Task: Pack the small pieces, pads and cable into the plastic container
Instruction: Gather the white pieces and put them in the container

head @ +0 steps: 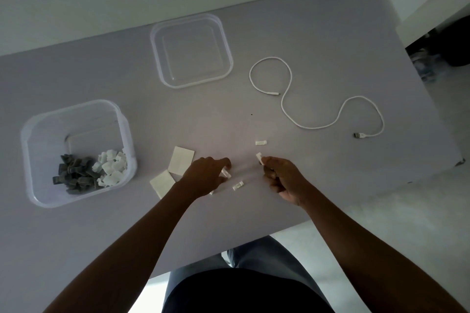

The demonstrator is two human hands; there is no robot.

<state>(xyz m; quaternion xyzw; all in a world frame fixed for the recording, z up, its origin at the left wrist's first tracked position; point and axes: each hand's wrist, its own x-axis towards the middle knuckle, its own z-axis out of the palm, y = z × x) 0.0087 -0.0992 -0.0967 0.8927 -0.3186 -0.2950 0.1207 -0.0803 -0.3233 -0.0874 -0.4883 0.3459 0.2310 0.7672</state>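
A clear plastic container stands at the left of the grey table, holding several grey pieces and white pieces. My left hand pinches a small white piece just above the table. My right hand pinches another white piece at its fingertips. Two more white pieces lie loose, one beyond my right hand and one between my hands. Two white pads lie left of my left hand. A white USB cable curls at the right.
The container's clear lid lies upside down at the back middle of the table. The table's near edge runs diagonally below my forearms, with pale floor to the right. A wall stands behind the table.
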